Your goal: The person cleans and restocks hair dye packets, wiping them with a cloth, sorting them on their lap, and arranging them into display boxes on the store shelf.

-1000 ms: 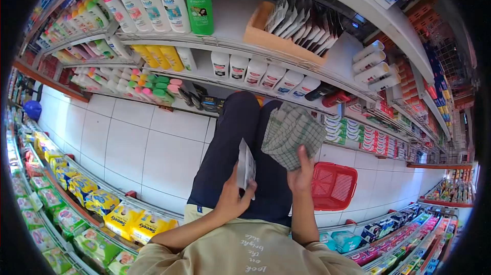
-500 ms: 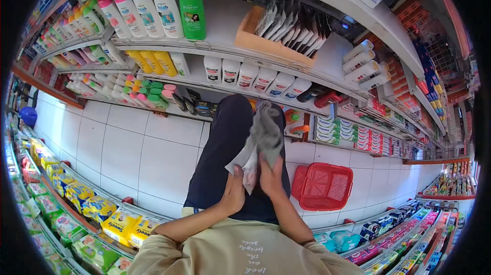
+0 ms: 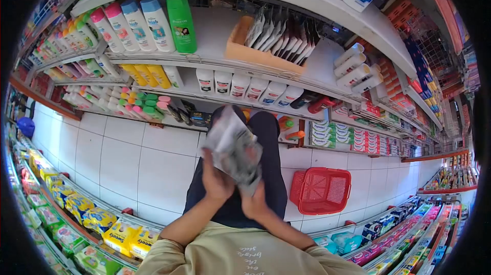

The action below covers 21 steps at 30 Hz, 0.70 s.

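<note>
Over my lap, both hands are at a silvery sachet packet (image 3: 225, 134), blurred by motion. My left hand (image 3: 217, 184) is closed on its left edge, with the thumb up along the side. A crumpled grey cloth (image 3: 248, 167) seems to lie against the packet's right side; blur hides where one stops and the other begins. My right hand (image 3: 253, 202) is closed on the lower end of the cloth. Ahead on the shelf stands an open cardboard box (image 3: 240, 45) holding a row of similar sachets (image 3: 281, 37).
Shampoo bottles (image 3: 158, 24) stand left of the box, white bottles (image 3: 240, 85) on the shelf below. A red plastic basket (image 3: 322, 190) sits on the tiled floor (image 3: 117, 157) to my right. Stacked toothpaste boxes (image 3: 368, 139) are beyond it. Yellow packs (image 3: 120, 234) line the shelf behind me.
The packet and cloth have swung left and spread wider in view. My left hand has moved up and left, my right hand down and left. The view has shifted slightly.
</note>
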Each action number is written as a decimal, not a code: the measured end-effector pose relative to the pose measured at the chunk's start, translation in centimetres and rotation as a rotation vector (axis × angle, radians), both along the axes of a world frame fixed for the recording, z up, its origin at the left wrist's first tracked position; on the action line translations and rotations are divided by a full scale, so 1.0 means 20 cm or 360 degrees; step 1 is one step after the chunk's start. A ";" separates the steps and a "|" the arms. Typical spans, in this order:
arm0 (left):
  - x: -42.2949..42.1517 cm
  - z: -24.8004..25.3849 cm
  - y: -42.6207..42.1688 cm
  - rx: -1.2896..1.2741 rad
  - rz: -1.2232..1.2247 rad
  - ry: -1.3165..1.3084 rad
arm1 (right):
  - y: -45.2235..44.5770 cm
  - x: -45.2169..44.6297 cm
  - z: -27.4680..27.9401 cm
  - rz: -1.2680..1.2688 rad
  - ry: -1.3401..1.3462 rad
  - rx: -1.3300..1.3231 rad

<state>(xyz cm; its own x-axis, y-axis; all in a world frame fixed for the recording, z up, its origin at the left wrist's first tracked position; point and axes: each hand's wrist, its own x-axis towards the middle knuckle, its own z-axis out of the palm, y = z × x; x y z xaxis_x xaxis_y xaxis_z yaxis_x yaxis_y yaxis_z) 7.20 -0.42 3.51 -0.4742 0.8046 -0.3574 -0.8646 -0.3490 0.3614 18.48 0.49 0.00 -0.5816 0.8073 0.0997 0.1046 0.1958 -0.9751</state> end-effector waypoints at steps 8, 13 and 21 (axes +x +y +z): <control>0.04 0.12 0.01 0.0170 0.0150 0.0250 | 0.18 0.05 -0.01 0.0097 -0.0226 -0.0231; -0.11 0.01 -0.04 0.0589 -0.0098 0.0066 | -0.08 0.00 0.04 0.0029 0.0000 0.0315; -0.06 0.12 -0.02 0.0242 -0.0155 -0.0045 | 0.41 0.23 -0.13 -0.0948 0.0188 -0.0759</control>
